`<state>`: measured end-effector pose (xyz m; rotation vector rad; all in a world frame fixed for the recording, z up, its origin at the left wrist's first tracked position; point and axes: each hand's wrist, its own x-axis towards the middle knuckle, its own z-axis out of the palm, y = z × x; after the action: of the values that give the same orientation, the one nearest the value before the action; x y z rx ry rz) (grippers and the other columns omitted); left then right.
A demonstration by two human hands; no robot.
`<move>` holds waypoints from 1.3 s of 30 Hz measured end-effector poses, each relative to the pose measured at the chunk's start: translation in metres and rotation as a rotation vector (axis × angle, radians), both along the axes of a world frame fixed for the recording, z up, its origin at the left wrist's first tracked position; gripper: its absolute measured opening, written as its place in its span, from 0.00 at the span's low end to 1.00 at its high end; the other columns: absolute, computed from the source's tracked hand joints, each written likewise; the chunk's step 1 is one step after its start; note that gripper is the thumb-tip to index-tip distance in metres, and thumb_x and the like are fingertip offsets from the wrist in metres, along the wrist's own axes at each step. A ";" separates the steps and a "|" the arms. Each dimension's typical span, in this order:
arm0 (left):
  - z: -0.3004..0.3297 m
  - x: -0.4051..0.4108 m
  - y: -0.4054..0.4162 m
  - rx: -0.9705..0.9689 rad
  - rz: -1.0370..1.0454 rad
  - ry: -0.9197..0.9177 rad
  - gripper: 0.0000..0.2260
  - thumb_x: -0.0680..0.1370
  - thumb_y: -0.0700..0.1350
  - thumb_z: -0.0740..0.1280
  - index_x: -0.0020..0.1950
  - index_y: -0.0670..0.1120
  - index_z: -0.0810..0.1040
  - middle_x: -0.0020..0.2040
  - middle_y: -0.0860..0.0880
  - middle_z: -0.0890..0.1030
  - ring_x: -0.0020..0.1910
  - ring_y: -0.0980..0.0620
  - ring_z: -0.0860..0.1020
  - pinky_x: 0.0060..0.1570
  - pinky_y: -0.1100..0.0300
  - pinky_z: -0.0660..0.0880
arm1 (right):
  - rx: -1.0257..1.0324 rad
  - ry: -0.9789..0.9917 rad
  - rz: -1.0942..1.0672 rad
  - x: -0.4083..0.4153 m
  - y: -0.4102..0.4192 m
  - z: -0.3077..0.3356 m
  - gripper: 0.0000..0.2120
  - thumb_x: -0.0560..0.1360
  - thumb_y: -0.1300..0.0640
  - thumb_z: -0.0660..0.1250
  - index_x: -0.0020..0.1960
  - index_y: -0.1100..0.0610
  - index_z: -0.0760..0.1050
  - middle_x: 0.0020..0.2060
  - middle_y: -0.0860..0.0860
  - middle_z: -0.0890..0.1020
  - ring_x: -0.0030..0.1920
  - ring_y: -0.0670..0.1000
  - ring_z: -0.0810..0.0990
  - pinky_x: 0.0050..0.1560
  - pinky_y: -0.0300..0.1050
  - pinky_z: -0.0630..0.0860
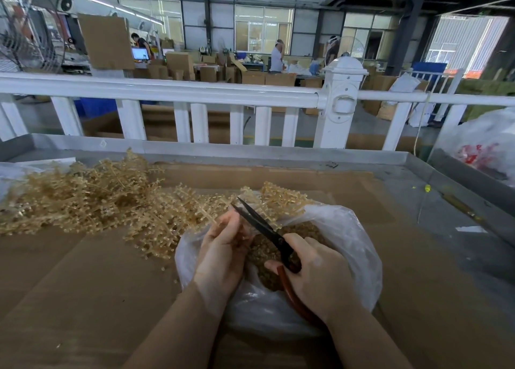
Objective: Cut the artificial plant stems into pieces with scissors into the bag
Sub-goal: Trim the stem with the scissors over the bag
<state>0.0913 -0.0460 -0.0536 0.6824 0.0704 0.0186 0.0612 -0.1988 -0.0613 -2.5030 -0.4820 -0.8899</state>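
I am holding one artificial plant stem point(220, 211) pinched in my left hand point(223, 253) over the bag point(342, 229) while my right hand point(317, 274) is gripping the scissors point(260, 223), blades parted just beside the stem. The bag is already carrying a good layer of cut pieces point(267, 260), yet the uncut pile point(83, 195) is sprawling toward nine and ten o'clock, so I am judging much is left. Bare tabletop point(418, 257) is lying open toward three o'clock, its raised rim point(250, 148) at twelve o'clock.
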 end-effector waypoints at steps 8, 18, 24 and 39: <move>0.002 -0.001 -0.001 0.074 -0.004 0.070 0.06 0.76 0.32 0.62 0.46 0.38 0.77 0.39 0.44 0.80 0.37 0.51 0.79 0.42 0.60 0.80 | -0.044 0.030 -0.007 -0.002 -0.002 0.003 0.17 0.71 0.42 0.69 0.54 0.52 0.79 0.39 0.47 0.81 0.39 0.47 0.78 0.40 0.37 0.74; 0.005 -0.002 -0.001 0.085 -0.026 0.074 0.06 0.77 0.31 0.61 0.45 0.38 0.77 0.34 0.46 0.79 0.30 0.54 0.78 0.32 0.65 0.78 | -0.072 0.022 -0.066 -0.001 0.000 0.002 0.17 0.70 0.46 0.73 0.54 0.53 0.79 0.39 0.49 0.81 0.39 0.49 0.80 0.41 0.39 0.74; 0.006 -0.004 0.000 0.089 -0.054 0.069 0.06 0.77 0.32 0.60 0.45 0.39 0.76 0.37 0.45 0.78 0.35 0.52 0.77 0.35 0.64 0.78 | -0.061 0.026 -0.037 -0.002 0.000 0.003 0.17 0.71 0.45 0.72 0.54 0.54 0.79 0.40 0.49 0.82 0.40 0.49 0.80 0.42 0.40 0.76; 0.008 -0.006 -0.003 0.145 -0.123 0.012 0.07 0.74 0.32 0.62 0.38 0.39 0.75 0.28 0.47 0.76 0.26 0.55 0.76 0.32 0.65 0.77 | -0.080 0.026 -0.024 0.000 0.002 0.004 0.16 0.71 0.46 0.71 0.54 0.54 0.78 0.39 0.49 0.81 0.38 0.49 0.80 0.38 0.39 0.75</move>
<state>0.0850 -0.0485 -0.0457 0.8305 0.0391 -0.0993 0.0610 -0.1963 -0.0576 -2.5949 -0.4887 -0.8618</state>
